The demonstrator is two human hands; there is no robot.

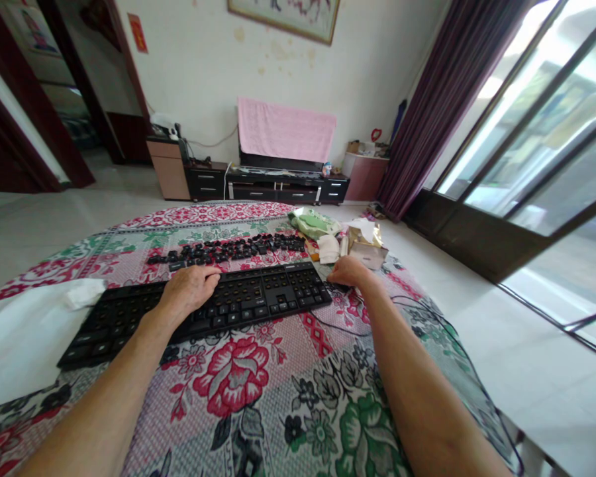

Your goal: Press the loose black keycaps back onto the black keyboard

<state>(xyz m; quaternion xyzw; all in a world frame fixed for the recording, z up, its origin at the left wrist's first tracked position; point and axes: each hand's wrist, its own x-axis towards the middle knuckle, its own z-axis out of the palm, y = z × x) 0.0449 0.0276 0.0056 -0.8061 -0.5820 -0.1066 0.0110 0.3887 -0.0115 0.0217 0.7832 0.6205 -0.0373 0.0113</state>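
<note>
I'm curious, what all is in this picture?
Tablecloth: one, red and green floral, foreground
Keyboard: one, black, on the tablecloth
Loose keycaps: many, black, beyond the keyboard
Sheet: one, white, by the keyboard's left end
Wad: one, white, at the sheet's far corner
Crumpled item: one, green, beyond the keycaps' right end
Papery items: several, white and brown, nearby
Cable: at least one, black, right side
Wall: one, white, background
Towel: one, pink, before the wall
Cabinets: several, black and pinkish, along the wall
Framed picture: one, pale, upper wall
Door frames: several, dark red, left
Curtain: one, purple, right
Glass panes: several, dark-framed, far right
Left hand: one, bare, at the keyboard's far edge
Right hand: one, bare, near its right end
</note>
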